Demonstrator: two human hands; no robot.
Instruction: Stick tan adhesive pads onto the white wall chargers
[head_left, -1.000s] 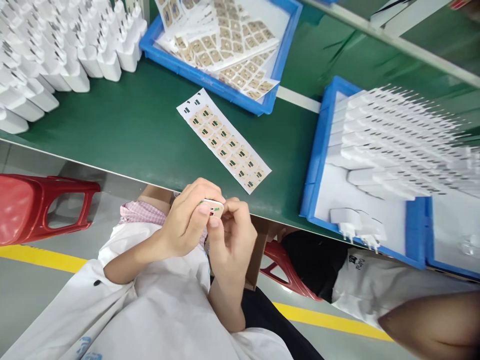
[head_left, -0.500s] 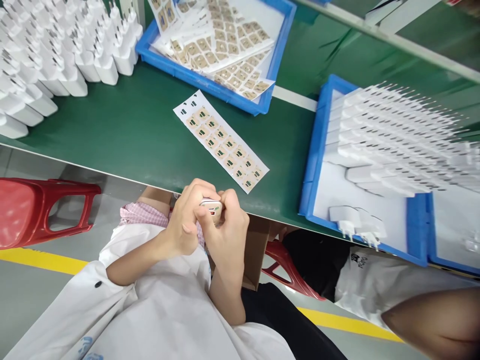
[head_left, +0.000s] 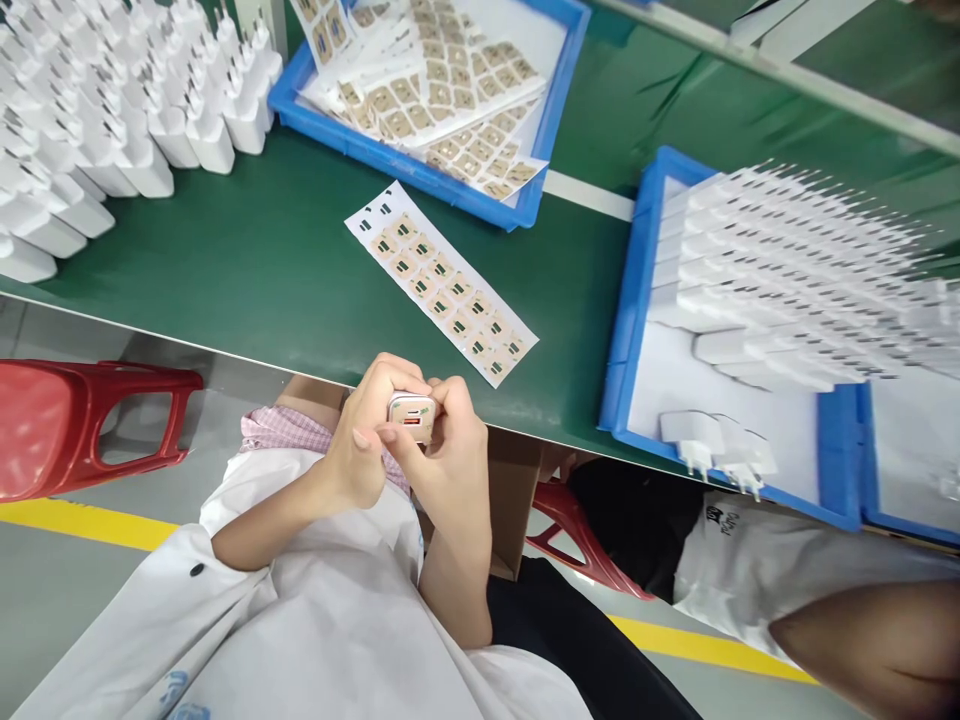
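Green bench (head_left: 225,270): spans 10 to 3 o'clock, read from the white adapter (head_left: 411,408); its near edge lies just beyond it.
Co-worker's white shirt (head_left: 750,550): between 3 and 4 o'clock, cut off at the right.
Left red stool (head_left: 45,430): 9 o'clock, well apart.
Standing plugs (head_left: 142,165): packed together at 10 o'clock, prongs up.
Right blue tray (head_left: 619,370): towards 3 o'clock, with rows of white plugs and a few lying nearer its front wall.
Upper blue tray (head_left: 352,140): 12 o'clock, heaped with overlapping sticker sheets (head_left: 450,85).
Loose sheet (head_left: 442,285): between 12 and 1, slanting across the way to that tray.
Left hand (head_left: 358,435): fingers curled around the adapter, tips hidden.
Right hand (head_left: 448,460): thumb and fingers pinching it, thumb covering a lower corner.
Adapter: between both hands, beige slotted face up towards the camera.
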